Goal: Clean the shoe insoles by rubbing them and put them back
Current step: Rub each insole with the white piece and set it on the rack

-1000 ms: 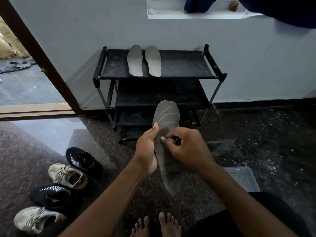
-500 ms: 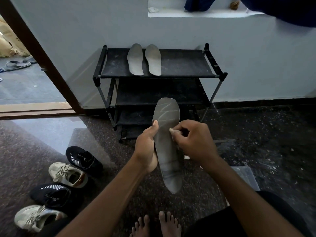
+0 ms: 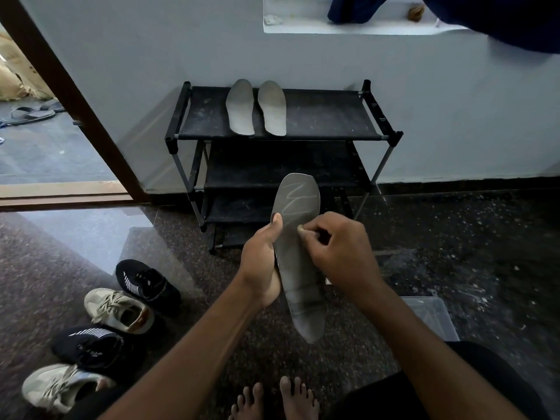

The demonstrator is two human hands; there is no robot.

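A dark speckled stone floor [image 3: 91,256] runs to a pale wall, where a black three-shelf fabric shoe rack [image 3: 318,122] stands. To the person's left, four shoes lie in a row on the floor: two black knit sneakers with white stripes [image 3: 148,283] [image 3: 88,347] alternating with two beige lace-up sneakers [image 3: 119,310] [image 3: 60,386]. A long dark grey foam insole [image 3: 298,286] is held up in the air between the hands, toe end up and heel end down, with pale zigzag marks near its toe. Two lighter grey insoles [image 3: 241,107] [image 3: 272,107] lie side by side on the rack's top shelf, well apart from the hands. The left hand [image 3: 260,265] grips the held insole's left edge, thumb on its face. The right hand [image 3: 339,253] has its fingers curled, their tips pressed to the insole's face just right of that thumb. Whether they pinch anything cannot be told.
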